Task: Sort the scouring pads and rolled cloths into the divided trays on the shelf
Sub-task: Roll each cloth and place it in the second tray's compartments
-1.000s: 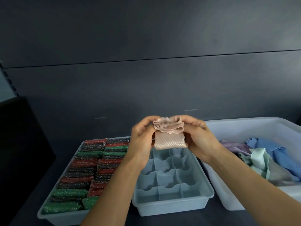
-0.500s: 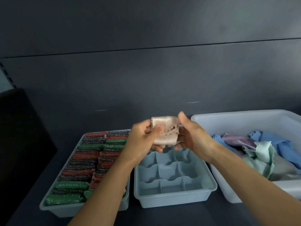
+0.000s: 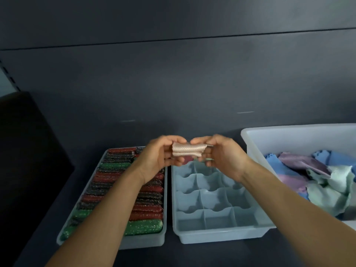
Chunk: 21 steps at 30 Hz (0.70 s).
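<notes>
A folded pink cloth [image 3: 187,151] is held between both hands above the far end of the blue divided tray [image 3: 213,233]. My left hand [image 3: 161,155] grips its left end and my right hand [image 3: 221,153] grips its right end. The cloth lies flat and horizontal, folded into a compact bundle. The blue tray's compartments that show hold nothing. To its left, a grey tray [image 3: 142,242] is packed with rows of red, green and dark glittery scouring pads [image 3: 146,214].
A large white bin [image 3: 250,137] at the right holds loose blue, purple and mint cloths [image 3: 308,170]. All three containers sit on a dark shelf [image 3: 212,255] with a dark back wall. A black object [image 3: 28,151] stands at the far left.
The pink cloth went from hanging upright between my hands to a tighter, flatter horizontal bundle. Both hands now pinch its ends.
</notes>
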{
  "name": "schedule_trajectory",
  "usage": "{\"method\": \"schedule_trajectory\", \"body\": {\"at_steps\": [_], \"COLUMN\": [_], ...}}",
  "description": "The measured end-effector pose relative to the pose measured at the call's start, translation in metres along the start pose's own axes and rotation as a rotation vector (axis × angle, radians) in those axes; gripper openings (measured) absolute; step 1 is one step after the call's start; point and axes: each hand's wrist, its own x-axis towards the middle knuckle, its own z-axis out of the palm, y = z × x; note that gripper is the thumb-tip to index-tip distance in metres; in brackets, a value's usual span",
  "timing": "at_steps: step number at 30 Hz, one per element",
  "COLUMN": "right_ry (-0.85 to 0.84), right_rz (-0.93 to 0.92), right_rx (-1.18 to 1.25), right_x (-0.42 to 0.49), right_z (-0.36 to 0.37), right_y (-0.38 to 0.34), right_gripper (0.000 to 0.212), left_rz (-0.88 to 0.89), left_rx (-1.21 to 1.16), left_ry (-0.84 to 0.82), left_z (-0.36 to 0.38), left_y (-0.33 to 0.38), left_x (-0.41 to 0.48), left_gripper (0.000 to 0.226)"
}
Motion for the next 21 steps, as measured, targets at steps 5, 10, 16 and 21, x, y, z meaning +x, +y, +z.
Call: {"method": "schedule_trajectory", "body": {"at_steps": [5, 10, 16, 21], "right_ry": [0.16, 0.17, 0.132, 0.065], "right_rz": [-0.09, -0.03, -0.054, -0.062], "right_rx": [-0.331, -0.601, -1.093, -1.587], "right_x": [0.03, 0.053, 0.062, 0.064], "right_z": [0.002, -0.005, -0.005, 0.019], "right_y": [0.008, 0.04, 0.064, 0.046], "right_gripper": [0.023, 0.022, 0.018, 0.021], "left_rz": [0.142, 0.136, 0.201, 0.183], "left_rx": [0.551, 0.994, 1.197, 1.235], "left_ry": [0.006, 0.095, 0.086, 0.026], "left_z": [-0.016, -0.022, -0.024, -0.026], "left_y": [-0.003, -0.036, -0.054, -0.053], "left_x": [0.024, 0.037, 0.035, 0.032], "left_gripper": [0.023, 0.034, 0.034, 0.04]}}
